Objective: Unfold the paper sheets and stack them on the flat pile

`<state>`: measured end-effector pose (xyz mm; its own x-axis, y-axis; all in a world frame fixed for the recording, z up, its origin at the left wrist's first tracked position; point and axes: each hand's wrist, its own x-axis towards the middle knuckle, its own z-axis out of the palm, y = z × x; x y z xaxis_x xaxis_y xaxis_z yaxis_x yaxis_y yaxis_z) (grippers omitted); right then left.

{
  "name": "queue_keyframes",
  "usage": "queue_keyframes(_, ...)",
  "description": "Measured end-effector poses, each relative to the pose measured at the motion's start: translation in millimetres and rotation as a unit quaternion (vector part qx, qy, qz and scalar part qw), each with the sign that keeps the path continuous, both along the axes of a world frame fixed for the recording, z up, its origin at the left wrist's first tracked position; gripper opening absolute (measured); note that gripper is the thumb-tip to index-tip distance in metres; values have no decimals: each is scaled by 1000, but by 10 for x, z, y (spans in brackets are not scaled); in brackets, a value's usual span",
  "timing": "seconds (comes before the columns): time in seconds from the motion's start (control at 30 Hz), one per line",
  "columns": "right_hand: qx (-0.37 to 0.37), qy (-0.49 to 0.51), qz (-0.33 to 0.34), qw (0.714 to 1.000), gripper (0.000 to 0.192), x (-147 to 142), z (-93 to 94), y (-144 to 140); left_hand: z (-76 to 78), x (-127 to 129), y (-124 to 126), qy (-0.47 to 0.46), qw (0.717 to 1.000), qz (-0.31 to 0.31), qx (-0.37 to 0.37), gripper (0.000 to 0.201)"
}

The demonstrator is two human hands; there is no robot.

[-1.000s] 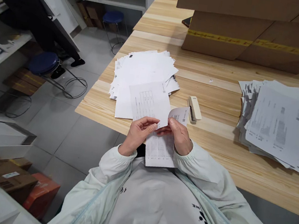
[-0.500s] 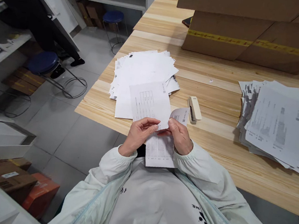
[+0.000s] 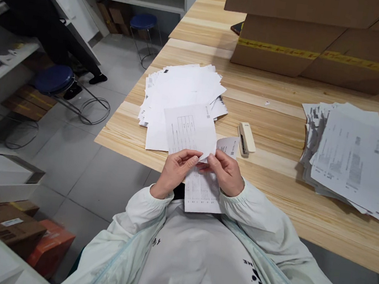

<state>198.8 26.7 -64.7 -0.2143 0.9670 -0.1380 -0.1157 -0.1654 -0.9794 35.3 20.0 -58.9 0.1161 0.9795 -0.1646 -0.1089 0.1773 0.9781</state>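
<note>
Between my hands is a printed sheet of paper (image 3: 191, 128) with a small table on it, its lower corner slightly curled. My left hand (image 3: 177, 170) pinches its lower edge. Close beside it, my right hand (image 3: 225, 171) grips the same sheet's lower right corner between thumb and finger. A second printed sheet (image 3: 202, 195) lies below and behind my hands, its top part showing past my right hand; whether my fingers also hold it is hidden. A cream stapler (image 3: 246, 139) rests on the table just beyond my right hand.
A loose paper pile (image 3: 187, 81) lies ahead on the wooden table (image 3: 259, 170), and another printed stack (image 3: 358, 159) at the right. Cardboard boxes (image 3: 275, 46) stand at the back. On the left are blue stools (image 3: 54, 78) and a standing person (image 3: 51, 21).
My right hand has shifted a little left along the upper sheet, so its fingertips are nearer my left hand's. The left hand has stayed nearly in place.
</note>
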Motion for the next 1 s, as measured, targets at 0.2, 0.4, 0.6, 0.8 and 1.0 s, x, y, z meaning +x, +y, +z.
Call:
queue_keyframes(0.2,64,-73,-16,995,44,-11,-25,13,-43,-18,-12,-21,999,-29,10,46)
queue_keyframes(0.4,98,-77,1,992,36,240,165,-62,-65,-101,33,-37,997,68,-14,40)
queue_keyframes(0.6,59,36,-134,989,50,784,532,-137,0,-251,119,-65,990,122,13,35)
queue_keyframes(0.8,78,9,-165,983,57,963,668,-112,65,-309,162,-51,991,122,20,36)
queue_keyframes(1.0,68,13,-154,986,56,964,663,-82,60,-345,181,-42,990,132,21,38)
